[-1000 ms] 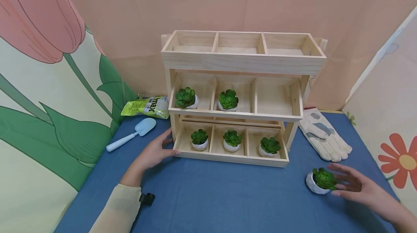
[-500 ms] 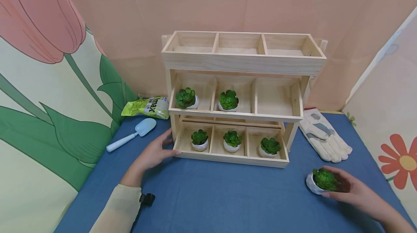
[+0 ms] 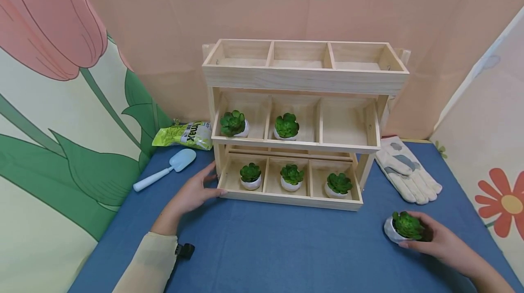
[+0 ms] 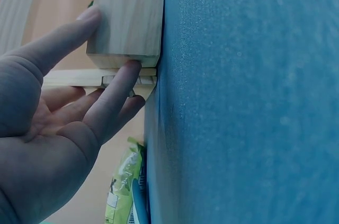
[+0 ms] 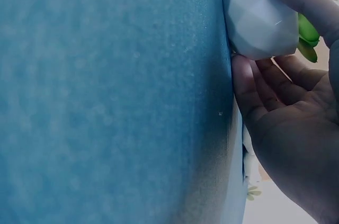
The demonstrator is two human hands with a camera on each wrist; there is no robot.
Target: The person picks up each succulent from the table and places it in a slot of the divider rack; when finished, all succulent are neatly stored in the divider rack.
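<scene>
A small green succulent in a white faceted pot [image 3: 403, 228] stands on the blue cloth at the right. My right hand [image 3: 440, 241] holds it; in the right wrist view the thumb lies on one side of the white pot [image 5: 259, 17] and the fingers on the other. The pot's base is at the cloth. My left hand [image 3: 191, 196] touches the lower left corner of a three-tier wooden plant shelf [image 3: 304, 78]. In the left wrist view the thumb rests on the front board [image 4: 130, 12] and a fingertip meets its end, fingers fairly straight.
Potted succulents fill the bottom tier's three compartments, such as the right one [image 3: 339, 184]. Two more occupy the middle tier's left and centre [image 3: 286, 125]. A light blue trowel [image 3: 165, 169] and green bag [image 3: 184, 134] lie left; work gloves [image 3: 407, 170] lie right.
My right hand has moved left to the potted succulent, and its thumb and fingers have closed around the pot. The pot has barely moved. My left hand stays at the shelf corner.
</scene>
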